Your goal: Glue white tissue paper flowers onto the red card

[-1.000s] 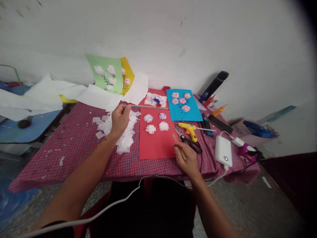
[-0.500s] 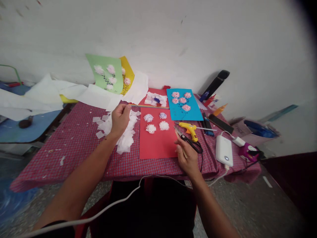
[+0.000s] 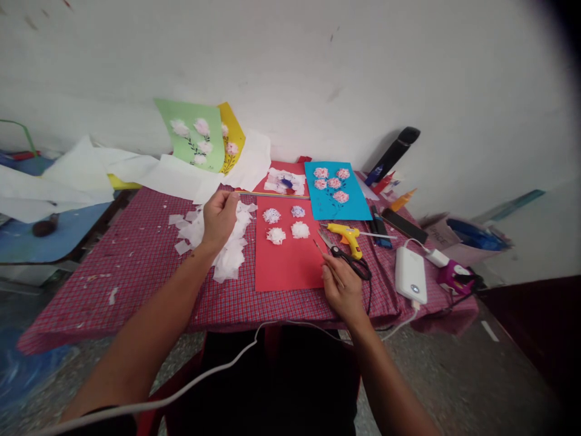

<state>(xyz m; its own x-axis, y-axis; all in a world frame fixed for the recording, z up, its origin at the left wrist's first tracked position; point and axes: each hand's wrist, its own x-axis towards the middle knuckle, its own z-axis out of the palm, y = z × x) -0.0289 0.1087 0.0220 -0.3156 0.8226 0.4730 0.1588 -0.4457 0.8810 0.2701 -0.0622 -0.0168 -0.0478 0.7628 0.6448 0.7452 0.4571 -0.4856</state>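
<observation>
My left hand (image 3: 220, 219) is closed at the left end of a long thin strip (image 3: 281, 195), seen nearly edge-on, its kind unclear. That strip crosses above several crumpled white paper flowers (image 3: 300, 230) on a red sheet (image 3: 290, 266). Two of the flowers carry blue-violet specks. Between the fingers of my right hand (image 3: 342, 287) is a thin paintbrush (image 3: 320, 247), its dark tip pointing up and left over the sheet's right side. Black-handled scissors (image 3: 347, 257) lie just beyond that hand. Loose white tissue pieces (image 3: 229, 260) are heaped below my left hand.
A yellow glue gun (image 3: 345, 233) lies beside the scissors. Behind are a blue flower card (image 3: 342, 212), a stained tissue (image 3: 284, 181) and a green flower card (image 3: 190, 124) against the wall. A white power bank (image 3: 411, 275) with cables sits at right; a white cable (image 3: 218, 369) crosses my lap.
The brush in my right hand has tipped slightly, its dark tip now showing apart from the scissors. The left hand stays nearly where it was.
</observation>
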